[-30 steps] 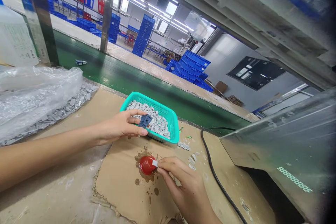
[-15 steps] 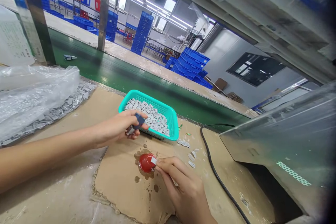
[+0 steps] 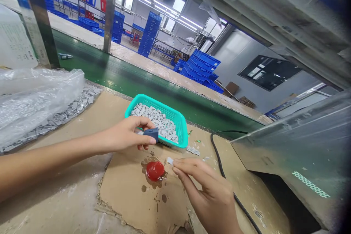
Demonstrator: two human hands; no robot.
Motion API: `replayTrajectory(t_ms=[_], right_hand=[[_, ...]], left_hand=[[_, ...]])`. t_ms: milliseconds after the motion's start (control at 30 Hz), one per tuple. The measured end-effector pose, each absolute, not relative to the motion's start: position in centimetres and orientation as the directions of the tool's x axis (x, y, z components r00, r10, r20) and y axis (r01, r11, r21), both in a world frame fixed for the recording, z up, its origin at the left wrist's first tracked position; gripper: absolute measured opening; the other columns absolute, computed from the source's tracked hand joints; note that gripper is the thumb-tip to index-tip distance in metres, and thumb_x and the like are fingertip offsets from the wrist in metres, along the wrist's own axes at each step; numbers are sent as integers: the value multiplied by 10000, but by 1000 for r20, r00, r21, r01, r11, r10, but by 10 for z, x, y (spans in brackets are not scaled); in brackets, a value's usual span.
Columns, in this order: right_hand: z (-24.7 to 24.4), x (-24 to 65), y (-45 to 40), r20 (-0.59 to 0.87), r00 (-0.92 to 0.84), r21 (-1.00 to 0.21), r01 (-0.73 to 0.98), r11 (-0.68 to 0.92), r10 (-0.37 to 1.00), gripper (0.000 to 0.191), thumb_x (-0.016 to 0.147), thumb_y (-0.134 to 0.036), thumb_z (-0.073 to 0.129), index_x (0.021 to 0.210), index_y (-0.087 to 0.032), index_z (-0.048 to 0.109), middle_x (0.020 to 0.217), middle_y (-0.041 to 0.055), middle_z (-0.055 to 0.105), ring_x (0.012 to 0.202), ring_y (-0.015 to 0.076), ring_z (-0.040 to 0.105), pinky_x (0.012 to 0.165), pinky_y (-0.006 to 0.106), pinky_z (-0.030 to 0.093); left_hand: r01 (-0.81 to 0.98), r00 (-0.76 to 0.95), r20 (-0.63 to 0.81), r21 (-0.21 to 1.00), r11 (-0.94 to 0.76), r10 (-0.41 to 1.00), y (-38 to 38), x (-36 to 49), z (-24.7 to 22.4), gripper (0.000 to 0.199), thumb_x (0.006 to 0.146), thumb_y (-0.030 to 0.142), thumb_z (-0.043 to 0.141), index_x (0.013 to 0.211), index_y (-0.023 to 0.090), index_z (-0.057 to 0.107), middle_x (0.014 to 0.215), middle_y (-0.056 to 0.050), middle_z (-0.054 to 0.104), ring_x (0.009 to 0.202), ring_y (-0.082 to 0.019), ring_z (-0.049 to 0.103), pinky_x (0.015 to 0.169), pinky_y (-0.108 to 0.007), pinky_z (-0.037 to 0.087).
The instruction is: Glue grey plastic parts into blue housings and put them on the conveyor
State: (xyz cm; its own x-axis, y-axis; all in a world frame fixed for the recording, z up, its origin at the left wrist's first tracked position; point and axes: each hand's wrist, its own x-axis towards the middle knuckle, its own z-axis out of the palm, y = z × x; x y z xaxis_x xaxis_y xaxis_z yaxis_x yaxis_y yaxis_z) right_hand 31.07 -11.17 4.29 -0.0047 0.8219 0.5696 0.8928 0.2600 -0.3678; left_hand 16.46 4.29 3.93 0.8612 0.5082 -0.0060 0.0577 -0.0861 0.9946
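Observation:
Between the thumb and fingers of my left hand (image 3: 134,133) is a small dark-blue plastic housing (image 3: 151,134) with a paler grey end, held over the near edge of the turquoise basket (image 3: 183,128). Small light-grey plastic pieces (image 3: 153,119) fill that basket. My right hand (image 3: 208,192) pinches one small light-grey plastic piece (image 3: 170,161) by its end, just right of a red cap-like pot (image 3: 155,171). The pot is wet and stands in a dark stain on a cardboard sheet (image 3: 131,204); piece and pot are apart.
A clear bag (image 3: 41,98) of grey parts lies at left. Behind the basket runs a green conveyor belt (image 3: 131,82) with a small part on it. A black cable (image 3: 219,153) and a metal box (image 3: 296,161) stand at right, near loose grey pieces (image 3: 193,150).
My right hand has drawn the grey piece back to the right, away from the red pot. My left hand has turned the dark-blue housing to point right. The part on the belt has shifted left.

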Motion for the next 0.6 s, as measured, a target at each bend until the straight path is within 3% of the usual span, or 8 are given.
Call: replayTrajectory(t_ms=[100, 167, 300, 467, 600], right_hand=[[44, 311, -110, 533, -8, -416, 868, 271, 846, 162, 748, -59, 542, 779, -177, 649, 722, 49, 649, 676, 146, 611, 586, 231, 512], [41, 312, -108, 506, -11, -451, 849, 276, 862, 164, 751, -64, 540, 783, -179, 653, 725, 50, 652, 675, 149, 613, 574, 233, 515], [38, 315, -107, 474, -17, -466, 843, 267, 880, 151, 746, -74, 551, 772, -179, 656, 714, 48, 653, 670, 153, 613, 575, 242, 516], [50, 318, -102, 502, 14, -484, 834, 267, 865, 135, 742, -107, 573, 773, -205, 660, 730, 34, 662, 685, 158, 618, 594, 250, 516], [54, 313, -94, 532, 54, -481, 841, 249, 845, 149, 734, -104, 591, 806, -215, 658, 763, 28, 659, 706, 153, 613, 618, 251, 508]], left_hand=[[107, 840, 125, 916, -388, 528, 46, 163, 38, 142, 653, 274, 613, 738, 165, 581, 751, -14, 552, 709, -155, 534, 602, -242, 413], [139, 829, 154, 875, -464, 538, 48, 163, 37, 194, 641, 286, 624, 795, 168, 610, 863, -40, 580, 806, -189, 546, 630, -246, 426], [163, 840, 146, 851, -499, 523, 46, 164, 34, 233, 650, 280, 611, 850, 163, 625, 907, -60, 622, 806, -196, 574, 618, -238, 436], [136, 855, 155, 854, -503, 495, 40, 164, 35, 152, 660, 235, 583, 798, 176, 606, 674, -1, 622, 591, -130, 552, 517, -195, 390], [137, 873, 117, 873, -469, 473, 34, 162, 41, 139, 663, 243, 582, 779, 170, 607, 647, 3, 615, 591, -128, 542, 514, -189, 373]])
